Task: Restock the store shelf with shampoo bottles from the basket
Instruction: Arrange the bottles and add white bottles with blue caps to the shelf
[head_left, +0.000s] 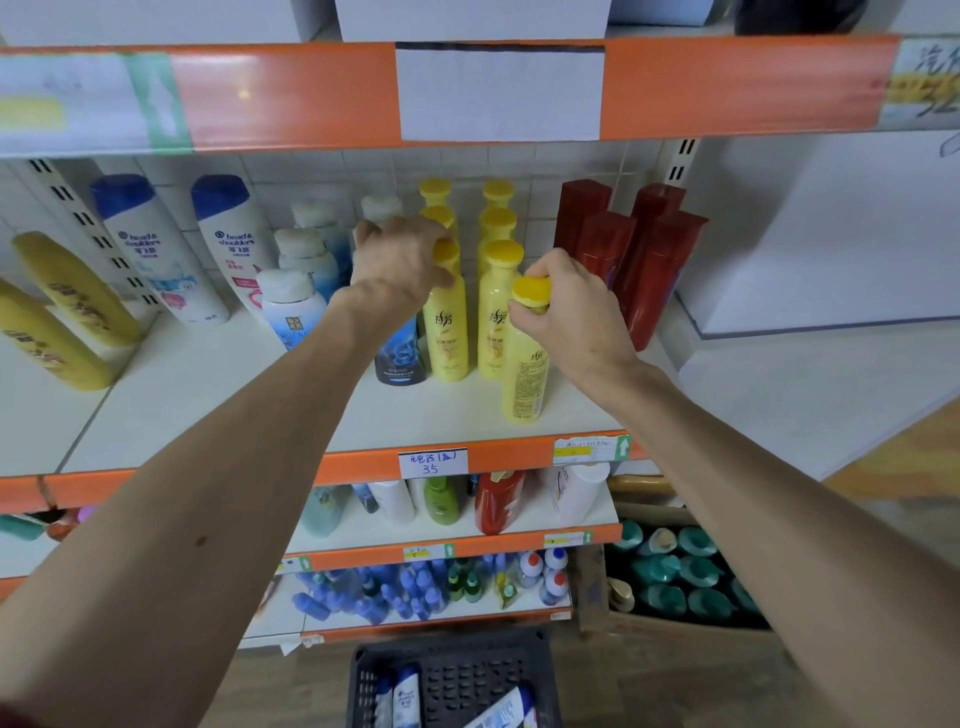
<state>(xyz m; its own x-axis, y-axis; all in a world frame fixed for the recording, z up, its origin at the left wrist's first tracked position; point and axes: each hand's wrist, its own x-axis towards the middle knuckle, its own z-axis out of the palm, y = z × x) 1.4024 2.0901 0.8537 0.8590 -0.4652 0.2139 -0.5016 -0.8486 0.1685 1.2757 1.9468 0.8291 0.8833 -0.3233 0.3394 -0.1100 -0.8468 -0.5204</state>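
Both arms reached forward and up to the middle shelf (208, 395), forearms bare, wrists bent slightly down.

Right hand (569, 312): fingers and thumb curled round the neck of a yellow shampoo bottle (523, 374), just under its yellow cap. The bottle stood upright near the shelf's front edge. It was ahead of the two rows of matching yellow bottles and just right of them, with its back label facing the camera.

Left hand (400, 262): palm down, knuckles toward the camera, fingers curled over the cap of the front row bottle (445, 332) in the left yellow row. This bottle was upright, with a dark blue bottle (400, 358) touching or just beside it on the left.

Red bottles (649, 270) stood in rows right of the yellow ones, behind the right hand. White bottles with blue caps (156, 249) stood further left on the same shelf.

The basket (457, 670) sat on the floor below, between the arms. A few white-and-blue bottles (406, 696) lay in it.
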